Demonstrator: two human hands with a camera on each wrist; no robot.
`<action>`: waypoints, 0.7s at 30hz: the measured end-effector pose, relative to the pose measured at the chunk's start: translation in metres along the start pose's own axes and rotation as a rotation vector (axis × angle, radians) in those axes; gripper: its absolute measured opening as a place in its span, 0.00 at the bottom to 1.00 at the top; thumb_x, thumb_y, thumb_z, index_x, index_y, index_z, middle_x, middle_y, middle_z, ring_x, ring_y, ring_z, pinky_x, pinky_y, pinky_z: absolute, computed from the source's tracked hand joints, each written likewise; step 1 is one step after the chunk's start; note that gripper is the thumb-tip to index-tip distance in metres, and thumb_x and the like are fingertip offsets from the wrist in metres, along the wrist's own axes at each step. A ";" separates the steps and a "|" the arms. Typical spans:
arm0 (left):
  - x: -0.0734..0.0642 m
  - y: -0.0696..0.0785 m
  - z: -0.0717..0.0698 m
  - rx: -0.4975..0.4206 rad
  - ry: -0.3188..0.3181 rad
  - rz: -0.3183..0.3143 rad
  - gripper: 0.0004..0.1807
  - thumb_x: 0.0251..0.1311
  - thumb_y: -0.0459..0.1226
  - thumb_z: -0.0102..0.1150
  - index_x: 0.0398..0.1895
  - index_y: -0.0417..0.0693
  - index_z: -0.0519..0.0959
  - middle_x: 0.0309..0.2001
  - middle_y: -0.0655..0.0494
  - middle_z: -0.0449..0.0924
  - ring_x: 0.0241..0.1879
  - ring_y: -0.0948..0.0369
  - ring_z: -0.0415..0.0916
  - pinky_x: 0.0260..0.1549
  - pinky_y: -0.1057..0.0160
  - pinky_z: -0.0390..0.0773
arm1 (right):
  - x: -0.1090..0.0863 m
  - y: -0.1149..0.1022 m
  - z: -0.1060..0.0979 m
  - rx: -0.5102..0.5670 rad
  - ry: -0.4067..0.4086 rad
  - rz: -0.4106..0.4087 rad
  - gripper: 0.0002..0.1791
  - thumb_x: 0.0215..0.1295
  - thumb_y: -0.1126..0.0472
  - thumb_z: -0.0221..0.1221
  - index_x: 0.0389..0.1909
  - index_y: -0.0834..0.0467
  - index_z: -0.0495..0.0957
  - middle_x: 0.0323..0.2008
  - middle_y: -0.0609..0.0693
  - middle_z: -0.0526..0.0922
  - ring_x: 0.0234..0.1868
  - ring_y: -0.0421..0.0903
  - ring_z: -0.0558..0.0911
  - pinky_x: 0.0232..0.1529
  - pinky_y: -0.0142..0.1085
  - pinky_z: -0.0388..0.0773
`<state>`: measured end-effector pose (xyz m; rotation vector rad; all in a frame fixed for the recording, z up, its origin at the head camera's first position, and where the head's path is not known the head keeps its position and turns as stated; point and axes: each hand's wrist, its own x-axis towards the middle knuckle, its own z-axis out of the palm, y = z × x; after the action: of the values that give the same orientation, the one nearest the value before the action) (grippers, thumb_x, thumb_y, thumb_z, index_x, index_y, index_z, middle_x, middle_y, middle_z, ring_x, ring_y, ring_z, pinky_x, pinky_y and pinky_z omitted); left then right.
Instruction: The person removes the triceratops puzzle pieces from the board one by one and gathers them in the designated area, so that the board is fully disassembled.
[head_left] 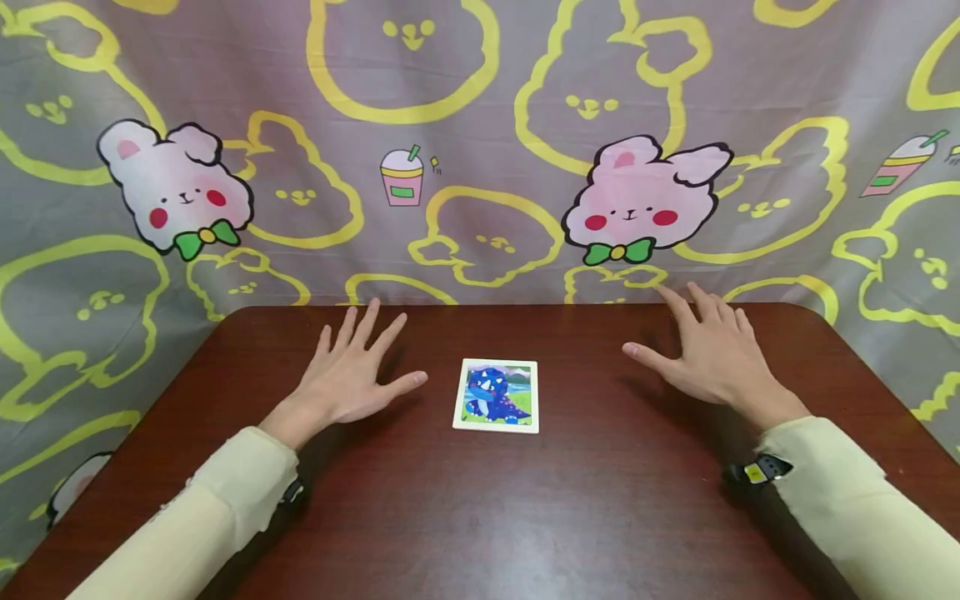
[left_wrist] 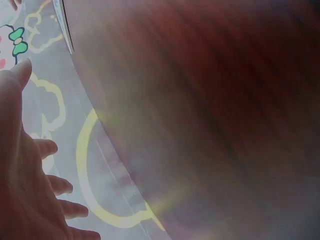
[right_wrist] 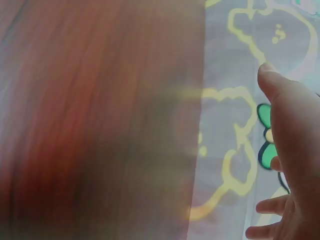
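A square picture puzzle [head_left: 497, 396] with a pale border lies flat on the dark wooden table [head_left: 495, 517]; its picture is a blue horned dinosaur on grass by water and mountains. To its left, my left hand [head_left: 351, 375] is spread over the table, palm down, thumb pointing toward the puzzle. My right hand [head_left: 712, 354] is spread likewise on the other side, farther from it. Neither hand holds anything. In the left wrist view the left hand [left_wrist: 30, 170] shows its fingers apart along the left side. The right hand [right_wrist: 300, 150] fills the right side of its wrist view.
A grey-pink curtain [head_left: 480, 150] with yellow outlines and rabbit faces hangs behind the table's far edge and around its sides. Pale sleeves cover both forearms, and a dark strap [head_left: 757, 472] sits at the right wrist.
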<state>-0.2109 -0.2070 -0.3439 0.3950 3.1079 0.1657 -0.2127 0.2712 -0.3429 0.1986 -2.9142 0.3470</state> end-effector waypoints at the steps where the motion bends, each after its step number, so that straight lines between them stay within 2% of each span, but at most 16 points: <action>1: 0.000 0.001 0.000 -0.007 0.002 0.006 0.58 0.63 0.80 0.42 0.89 0.65 0.44 0.89 0.44 0.31 0.86 0.34 0.32 0.78 0.24 0.38 | 0.001 -0.003 0.000 0.017 0.008 -0.008 0.61 0.62 0.19 0.58 0.85 0.53 0.53 0.81 0.71 0.55 0.77 0.78 0.56 0.76 0.73 0.48; 6: -0.002 0.009 0.000 -0.046 0.010 0.035 0.57 0.63 0.80 0.44 0.88 0.67 0.46 0.89 0.46 0.34 0.86 0.35 0.38 0.79 0.26 0.45 | 0.004 -0.022 0.002 0.092 0.025 -0.029 0.59 0.63 0.22 0.61 0.84 0.54 0.55 0.79 0.69 0.59 0.76 0.75 0.61 0.75 0.73 0.54; 12: -0.006 0.019 0.001 -0.121 0.032 0.064 0.54 0.63 0.73 0.55 0.87 0.66 0.51 0.88 0.46 0.41 0.86 0.38 0.46 0.78 0.28 0.54 | 0.008 -0.045 0.007 0.150 0.020 -0.053 0.55 0.66 0.28 0.63 0.83 0.53 0.57 0.79 0.67 0.61 0.76 0.71 0.63 0.72 0.74 0.62; 16: -0.009 0.028 0.001 -0.184 0.057 0.092 0.50 0.65 0.68 0.61 0.86 0.64 0.57 0.87 0.46 0.49 0.82 0.37 0.57 0.73 0.29 0.64 | 0.012 -0.062 0.012 0.218 -0.012 -0.064 0.51 0.68 0.31 0.63 0.83 0.52 0.57 0.78 0.66 0.63 0.77 0.70 0.63 0.72 0.73 0.64; 21: -0.014 0.042 0.002 -0.273 0.038 0.151 0.42 0.67 0.59 0.67 0.81 0.58 0.68 0.84 0.46 0.58 0.80 0.39 0.63 0.71 0.31 0.69 | 0.017 -0.086 0.022 0.357 -0.062 -0.083 0.45 0.70 0.41 0.67 0.81 0.54 0.61 0.76 0.62 0.69 0.77 0.65 0.68 0.74 0.67 0.67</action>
<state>-0.1871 -0.1700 -0.3417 0.6225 3.0277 0.5966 -0.2199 0.1812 -0.3411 0.3870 -2.8697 0.8593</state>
